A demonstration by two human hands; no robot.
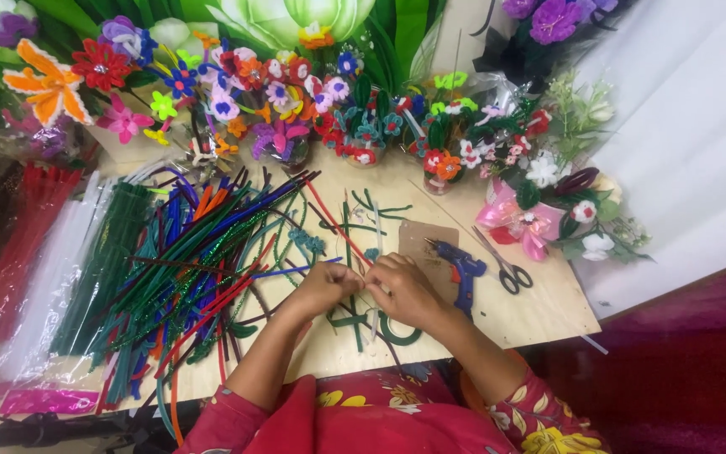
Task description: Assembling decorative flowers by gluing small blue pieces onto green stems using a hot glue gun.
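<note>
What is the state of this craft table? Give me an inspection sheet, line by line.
Surface: pale wooden table, crowded at left.
Job's things: green pipe cleaners under both hands.
Clutter: heap of coloured pipe cleaners, blue glue gun, scissors, brown card.
Hands: left hand and right hand meet, pinching a small piece; what it is cannot be told.
Cables: nothing seen.
Surroundings: handmade flower pots along the back, pink-wrapped bouquet.

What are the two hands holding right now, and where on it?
Both the left hand and right hand pinch something small between their fingertips where they meet; it looks like a thin pipe cleaner, but it's too small to tell which part.
</note>
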